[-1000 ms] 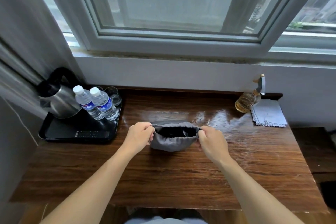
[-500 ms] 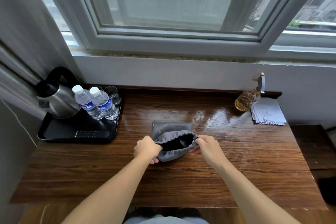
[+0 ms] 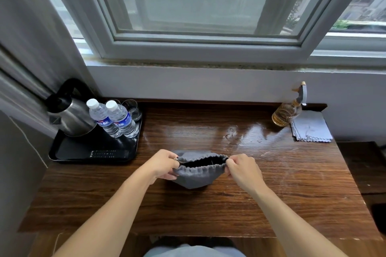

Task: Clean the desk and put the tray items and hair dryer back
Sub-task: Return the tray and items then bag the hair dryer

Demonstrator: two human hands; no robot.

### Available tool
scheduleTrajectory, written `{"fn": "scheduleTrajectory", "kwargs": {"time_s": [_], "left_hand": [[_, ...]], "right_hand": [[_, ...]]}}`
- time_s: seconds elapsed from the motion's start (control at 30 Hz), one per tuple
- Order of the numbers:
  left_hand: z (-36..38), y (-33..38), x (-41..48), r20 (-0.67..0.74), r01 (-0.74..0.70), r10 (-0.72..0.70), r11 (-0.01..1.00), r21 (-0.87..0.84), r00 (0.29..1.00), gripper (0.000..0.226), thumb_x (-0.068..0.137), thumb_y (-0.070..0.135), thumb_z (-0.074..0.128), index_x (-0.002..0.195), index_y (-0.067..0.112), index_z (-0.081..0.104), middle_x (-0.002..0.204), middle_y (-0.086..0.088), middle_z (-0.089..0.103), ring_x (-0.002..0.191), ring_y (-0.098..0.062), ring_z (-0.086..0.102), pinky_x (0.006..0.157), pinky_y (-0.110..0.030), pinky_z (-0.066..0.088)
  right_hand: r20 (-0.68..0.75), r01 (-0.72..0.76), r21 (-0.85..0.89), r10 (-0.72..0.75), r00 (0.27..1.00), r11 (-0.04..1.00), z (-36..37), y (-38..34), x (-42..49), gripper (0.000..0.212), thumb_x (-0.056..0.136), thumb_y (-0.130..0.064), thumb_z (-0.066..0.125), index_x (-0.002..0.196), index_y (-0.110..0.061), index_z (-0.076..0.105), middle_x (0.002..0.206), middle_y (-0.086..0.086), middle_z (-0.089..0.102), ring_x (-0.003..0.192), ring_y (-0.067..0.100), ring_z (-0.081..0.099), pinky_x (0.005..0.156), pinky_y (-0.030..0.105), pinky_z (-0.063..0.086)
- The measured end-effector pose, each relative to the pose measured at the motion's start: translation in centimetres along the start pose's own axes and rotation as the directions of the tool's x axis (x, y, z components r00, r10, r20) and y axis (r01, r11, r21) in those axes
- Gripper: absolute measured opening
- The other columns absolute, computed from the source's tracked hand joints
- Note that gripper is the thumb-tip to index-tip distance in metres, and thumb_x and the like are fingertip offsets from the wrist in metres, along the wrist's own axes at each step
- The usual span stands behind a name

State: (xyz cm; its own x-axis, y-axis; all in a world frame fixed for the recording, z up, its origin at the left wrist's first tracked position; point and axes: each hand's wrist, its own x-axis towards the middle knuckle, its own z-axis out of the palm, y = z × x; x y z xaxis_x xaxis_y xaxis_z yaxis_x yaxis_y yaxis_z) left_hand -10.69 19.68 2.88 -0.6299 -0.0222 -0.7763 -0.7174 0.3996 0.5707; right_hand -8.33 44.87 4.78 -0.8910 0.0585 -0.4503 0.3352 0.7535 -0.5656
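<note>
As the grey pouch (image 3: pixel 196 173) rises slightly off the desk (image 3: pixel 271 183), left hand (image 3: pixel 161 165) and right hand (image 3: pixel 240 166) pinch its mouth, now stretched wider; bagging appears near done.

Soft window (image 3: pixel 200 0) daylight, desk (image 3: pixel 208 131) glare, wide-angle edge bending

Both hands, left (image 3: pixel 161 165) and right (image 3: pixel 242 168), pinched closed, forearms extended forward, converging

A single head-worn wide-angle view looks forward and down from close above the desk (image 3: pixel 271 194), facing the window (image 3: pixel 198 6) across the frame's top; the forearms enter from the bottom edge.
</note>
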Motion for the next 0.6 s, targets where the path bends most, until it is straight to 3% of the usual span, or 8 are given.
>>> {"fn": "scheduleTrajectory", "kwargs": {"time_s": [0.07, 0.17, 0.27, 0.43, 0.53, 0.6], "left_hand": [[0.8, -0.8, 0.0, -0.094, 0.011, -0.007, 0.999, 0.046, 0.996, 0.02, 0.093, 0.005, 0.058, 0.109, 0.008, 0.069, 0.097, -0.01, 0.071, 0.077, -0.018, 0.072, 0.06, -0.028, 0.061], [2.5, -1.8, -0.1, -0.259, -0.003, 0.042, 0.989, 0.148, 0.965, 0.004, 0.087, 0.015, 0.066, 0.085, 0.016, 0.069, 0.089, -0.009, 0.073, 0.072, -0.019, 0.073, 0.059, -0.035, 0.064], [3.6, -2.4, -0.3, -0.293, 0.014, 0.031, 0.989, 0.151, 0.956, 0.015, 0.08, 0.018, 0.077, 0.088, 0.021, 0.065, 0.093, -0.005, 0.067, 0.077, -0.019, 0.068, 0.057, -0.036, 0.064], [3.2, -2.7, -0.2, -0.176, 0.016, 0.007, 0.991, 0.13, 0.984, 0.04, 0.069, -0.003, 0.073, 0.099, 0.022, 0.062, 0.103, -0.008, 0.063, 0.093, -0.025, 0.065, 0.057, -0.028, 0.059], [2.4, -2.7, -0.3, -0.031, 0.008, -0.012, 0.991, -0.131, 0.999, 0.048, 0.073, -0.021, 0.061, 0.105, 0.014, 0.064, 0.1, -0.013, 0.064, 0.088, -0.025, 0.064, 0.065, -0.032, 0.058], [1.7, -2.6, -0.6, 0.089, 0.05, -0.019, 0.934, -0.354, 0.996, 0.056, 0.074, -0.031, 0.05, 0.114, 0.006, 0.064, 0.105, -0.017, 0.067, 0.09, -0.026, 0.065, 0.063, -0.03, 0.055]], "right_hand": [[0.052, 0.046, 0.028, -0.047, 0.998, 0.999, 0.5, 0.3, 0.1, 0.033, 0.077, -0.027, 0.042, 0.054, -0.016, 0.063, 0.057, -0.001, 0.069, 0.061, 0.017, 0.068, 0.068, 0.042, 0.059], [0.106, 0.104, 0.04, -0.108, 0.988, 0.994, 1.0, 0.2, 0.0, 0.032, 0.08, -0.023, 0.044, 0.054, -0.019, 0.063, 0.057, -0.003, 0.07, 0.06, 0.015, 0.069, 0.071, 0.041, 0.058], [0.155, 0.146, 0.024, -0.148, 0.977, 0.989, 1.4, 0.0, -0.4, 0.03, 0.08, -0.024, 0.044, 0.057, -0.022, 0.064, 0.058, -0.004, 0.07, 0.061, 0.014, 0.068, 0.073, 0.039, 0.058], [0.15, 0.12, 0.038, -0.124, 0.981, 0.992, 1.3, 0.0, -0.4, 0.031, 0.082, -0.022, 0.046, 0.057, -0.02, 0.064, 0.058, -0.004, 0.07, 0.062, 0.016, 0.068, 0.073, 0.041, 0.058], [0.101, 0.07, 0.044, -0.074, 0.992, 0.997, 1.1, 0.2, 0.0, 0.028, 0.077, -0.025, 0.045, 0.059, -0.018, 0.066, 0.058, -0.002, 0.07, 0.062, 0.017, 0.068, 0.071, 0.042, 0.059], [0.088, 0.03, -0.004, -0.03, 0.996, 1.0, 1.0, 0.2, 0.1, 0.028, 0.076, -0.027, 0.045, 0.062, -0.014, 0.066, 0.059, 0.002, 0.07, 0.063, 0.02, 0.068, 0.07, 0.042, 0.059]]}}
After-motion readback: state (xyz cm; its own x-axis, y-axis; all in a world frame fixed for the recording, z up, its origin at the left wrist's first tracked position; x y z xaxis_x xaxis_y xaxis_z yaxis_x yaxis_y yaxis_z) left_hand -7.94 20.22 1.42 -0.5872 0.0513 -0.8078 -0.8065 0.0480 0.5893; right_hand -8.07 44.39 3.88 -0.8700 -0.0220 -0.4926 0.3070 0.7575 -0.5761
